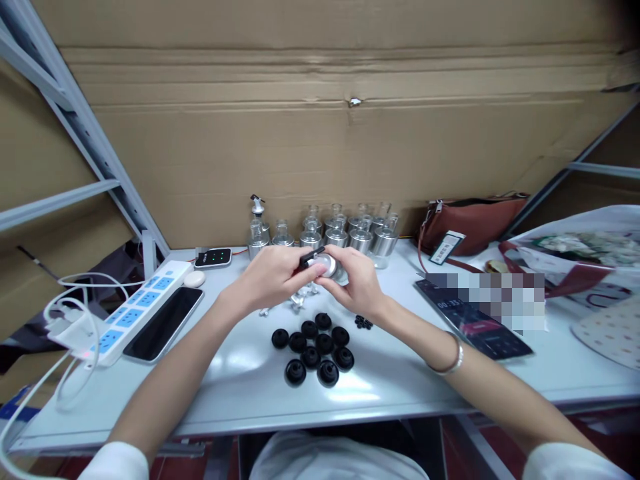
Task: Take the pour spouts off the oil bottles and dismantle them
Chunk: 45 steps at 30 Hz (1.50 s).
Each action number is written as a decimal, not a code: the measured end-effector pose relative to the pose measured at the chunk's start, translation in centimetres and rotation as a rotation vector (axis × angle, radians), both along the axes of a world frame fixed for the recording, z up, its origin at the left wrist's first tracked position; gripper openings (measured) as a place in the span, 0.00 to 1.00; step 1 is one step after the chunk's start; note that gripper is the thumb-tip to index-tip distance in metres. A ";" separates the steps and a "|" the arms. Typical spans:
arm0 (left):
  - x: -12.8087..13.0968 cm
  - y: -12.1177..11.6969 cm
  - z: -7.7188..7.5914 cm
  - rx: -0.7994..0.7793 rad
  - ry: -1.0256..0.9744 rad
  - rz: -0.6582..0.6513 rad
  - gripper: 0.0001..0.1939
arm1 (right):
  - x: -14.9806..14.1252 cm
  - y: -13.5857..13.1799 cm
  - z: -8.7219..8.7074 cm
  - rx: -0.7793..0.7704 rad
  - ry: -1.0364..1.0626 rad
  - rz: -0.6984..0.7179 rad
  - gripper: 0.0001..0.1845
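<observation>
Both hands meet above the middle of the table. My left hand [273, 273] is closed on a silvery pourer top [327, 265] with a black lever [313, 256], its thumb pressed on the rim. My right hand [357, 277] wraps round the same piece from the other side, and a bit of clear glass shows beneath it, mostly hidden by the fingers. Black round stopper caps [324, 344] lie in a cluster nearer to me. Small clear and metallic parts [299, 301] sit just under the hands, and tiny black pieces [363, 323] lie below my right hand.
Glass bottles with silvery bodies [337, 233] stand along the cardboard wall; one bottle at the left carries a pourer [257, 205]. At the left are a power strip [135, 313] and a phone [164, 325]. A tablet-like screen [473, 320] and a brown bag [477, 223] lie right.
</observation>
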State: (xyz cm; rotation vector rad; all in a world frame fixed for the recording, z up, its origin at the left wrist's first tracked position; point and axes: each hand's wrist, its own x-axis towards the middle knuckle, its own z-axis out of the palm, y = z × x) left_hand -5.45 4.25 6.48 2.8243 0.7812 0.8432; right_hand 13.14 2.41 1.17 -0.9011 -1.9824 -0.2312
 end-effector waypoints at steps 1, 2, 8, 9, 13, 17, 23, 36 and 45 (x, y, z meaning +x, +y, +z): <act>0.0 0.1 0.0 0.071 -0.037 -0.002 0.21 | -0.1 -0.2 0.3 0.013 -0.002 0.005 0.22; -0.1 0.2 0.0 0.145 -0.072 -0.007 0.21 | -0.3 -0.4 0.5 0.035 -0.004 0.016 0.23; -0.7 -0.6 1.1 0.600 -0.215 -0.045 0.15 | -1.5 -0.4 2.2 0.055 0.124 0.089 0.26; -1.0 -0.8 1.5 0.653 -0.243 -0.051 0.13 | -1.7 0.0 2.5 -0.004 0.205 0.086 0.25; -2.7 -0.8 2.6 0.603 -0.414 0.028 0.15 | -2.9 2.2 3.9 -0.151 0.584 0.147 0.15; -4.7 0.9 2.9 0.380 -0.506 0.187 0.18 | -5.1 5.5 4.6 -0.192 0.781 0.242 0.12; -6.0 3.8 2.4 -0.089 -0.185 0.352 0.22 | -7.8 9.5 3.1 -0.212 0.786 0.234 0.14; -6.8 6.1 1.1 -0.219 -0.028 0.507 0.12 | -8.6 14.9 -1.4 -0.267 0.705 0.127 0.21; -6.4 6.2 1.2 -0.196 0.009 0.463 0.11 | -8.9 15.5 -2.6 -0.209 0.492 -0.027 0.14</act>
